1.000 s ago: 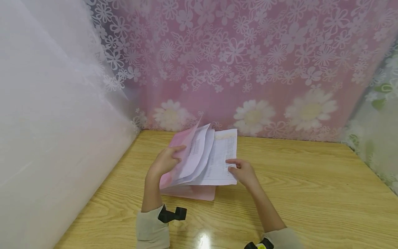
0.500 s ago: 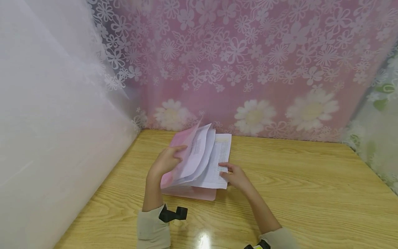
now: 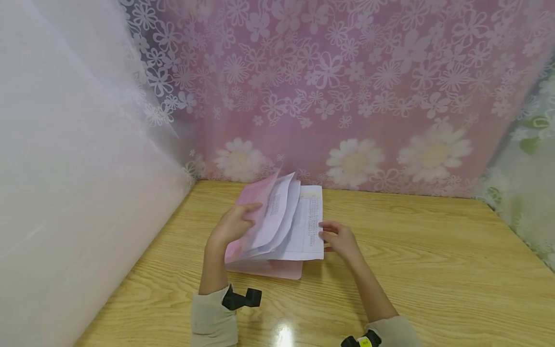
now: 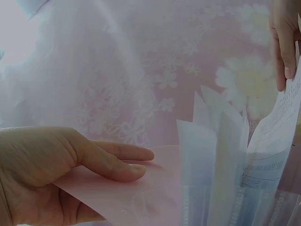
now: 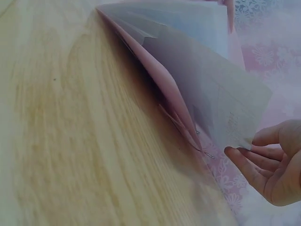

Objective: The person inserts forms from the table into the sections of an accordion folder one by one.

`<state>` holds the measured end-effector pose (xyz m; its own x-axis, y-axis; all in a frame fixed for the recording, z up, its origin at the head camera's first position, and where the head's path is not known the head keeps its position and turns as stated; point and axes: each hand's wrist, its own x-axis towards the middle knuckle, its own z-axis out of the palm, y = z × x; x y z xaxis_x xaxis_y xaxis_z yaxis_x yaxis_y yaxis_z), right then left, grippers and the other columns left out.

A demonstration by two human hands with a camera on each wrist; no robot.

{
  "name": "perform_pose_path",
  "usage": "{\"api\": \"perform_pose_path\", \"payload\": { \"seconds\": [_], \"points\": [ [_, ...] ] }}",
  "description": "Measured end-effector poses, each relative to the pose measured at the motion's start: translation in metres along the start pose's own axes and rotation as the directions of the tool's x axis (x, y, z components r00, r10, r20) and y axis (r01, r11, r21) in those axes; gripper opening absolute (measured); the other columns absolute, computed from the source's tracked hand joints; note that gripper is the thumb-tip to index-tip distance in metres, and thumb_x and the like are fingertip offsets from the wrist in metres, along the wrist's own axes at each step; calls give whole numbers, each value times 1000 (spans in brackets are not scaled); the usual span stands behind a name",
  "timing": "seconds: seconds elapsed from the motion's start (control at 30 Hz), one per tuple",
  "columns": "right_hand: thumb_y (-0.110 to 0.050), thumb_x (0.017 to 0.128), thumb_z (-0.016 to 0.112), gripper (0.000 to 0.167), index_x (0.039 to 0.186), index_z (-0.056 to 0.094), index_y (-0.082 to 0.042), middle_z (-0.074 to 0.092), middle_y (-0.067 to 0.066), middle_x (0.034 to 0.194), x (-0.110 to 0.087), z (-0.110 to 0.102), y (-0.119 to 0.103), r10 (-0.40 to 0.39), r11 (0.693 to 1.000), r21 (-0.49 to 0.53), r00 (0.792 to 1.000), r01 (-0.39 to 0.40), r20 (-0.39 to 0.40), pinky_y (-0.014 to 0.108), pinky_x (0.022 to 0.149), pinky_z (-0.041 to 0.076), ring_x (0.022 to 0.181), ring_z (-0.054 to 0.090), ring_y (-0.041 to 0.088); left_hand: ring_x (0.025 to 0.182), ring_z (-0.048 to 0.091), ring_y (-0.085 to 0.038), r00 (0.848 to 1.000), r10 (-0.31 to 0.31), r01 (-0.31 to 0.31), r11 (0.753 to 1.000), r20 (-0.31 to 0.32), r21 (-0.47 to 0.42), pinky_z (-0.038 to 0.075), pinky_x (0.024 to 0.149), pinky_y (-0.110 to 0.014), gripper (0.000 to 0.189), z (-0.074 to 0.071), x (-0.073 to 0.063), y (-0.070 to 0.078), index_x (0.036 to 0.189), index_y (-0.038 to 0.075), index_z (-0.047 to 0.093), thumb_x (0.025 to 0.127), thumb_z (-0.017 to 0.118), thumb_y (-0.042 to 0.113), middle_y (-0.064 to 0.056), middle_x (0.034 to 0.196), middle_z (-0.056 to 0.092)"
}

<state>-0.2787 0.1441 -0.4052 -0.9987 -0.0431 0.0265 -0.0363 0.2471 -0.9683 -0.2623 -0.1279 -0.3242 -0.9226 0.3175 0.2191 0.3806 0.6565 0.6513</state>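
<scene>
A pink clear-pocket folder (image 3: 282, 270) stands partly open on the table, its inner pockets fanned out with white papers inside. My left hand (image 3: 231, 224) grips the folder's pink cover (image 4: 160, 174) on the left, thumb on one face and fingers behind it. At the right, a printed sheet (image 3: 305, 226) sticks out of the folder, its left part hidden by the raised pockets. Its outer edge is pinched between thumb and fingers of my right hand (image 3: 340, 241). In the right wrist view, the sheet (image 5: 235, 103) slants up from the folder's pages to the right hand (image 5: 277, 162).
The folder rests on a wood-grain table (image 3: 433, 260). Behind it hangs a pink flowered curtain (image 3: 368, 96), close to the folder's far edge. A whitish sheet (image 3: 86, 168) hangs along the left side. Both wrists carry black camera mounts (image 3: 240, 299).
My right hand moved left with the sheet, sliding it further into the folder, then came slightly back to the right. The left hand and the cover stay nearly still.
</scene>
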Motion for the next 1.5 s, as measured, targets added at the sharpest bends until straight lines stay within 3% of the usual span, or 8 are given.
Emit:
{"api": "perform_pose_path", "payload": {
  "seconds": [0.23,0.63,0.87,1.2,1.33,1.5],
  "points": [
    [4,84,57,30,114,59,8,57,26,112,0,6,3,0,1000,10,1000,0,-29,38,64,53,79,63,24,101,46,-24,1000,5,-5,1000,8,6,38,85,-38,46,3,1,1,126,-3,53,80,54,-8,-15,129,50],
    [2,86,58,28,113,61,7,61,23,108,-2,13,3,28,999,28,999,-29,22,41,62,53,72,63,22,110,46,-21,999,27,-27,1000,24,15,37,87,-38,46,7,3,8,126,-3,54,80,55,-8,-14,128,52],
    [2,86,57,29,115,60,8,62,21,106,-3,16,5,26,999,36,997,-28,66,41,63,52,71,63,23,107,47,-20,1000,15,-16,999,27,29,38,85,-37,45,7,3,8,126,-1,54,81,56,-7,-13,129,52],
    [-1,87,57,31,118,59,5,58,22,115,-2,17,4,-3,999,47,998,0,60,44,66,51,75,63,23,101,47,-20,1000,-3,2,1000,27,25,38,83,-36,45,7,3,8,127,0,54,82,56,-6,-11,130,51],
    [0,87,57,32,119,57,7,57,25,115,-3,18,5,-36,998,48,992,31,117,42,64,52,75,64,25,100,47,-20,999,-20,19,999,28,27,38,83,-36,46,8,3,8,128,2,54,83,56,-6,-9,130,51],
    [1,88,55,33,119,54,11,59,26,108,-5,21,9,-78,997,8,967,78,243,39,61,53,73,64,26,98,47,-20,999,-26,26,999,30,29,39,80,-35,46,8,3,8,128,3,54,83,55,-6,-8,130,51]
  ]
}}
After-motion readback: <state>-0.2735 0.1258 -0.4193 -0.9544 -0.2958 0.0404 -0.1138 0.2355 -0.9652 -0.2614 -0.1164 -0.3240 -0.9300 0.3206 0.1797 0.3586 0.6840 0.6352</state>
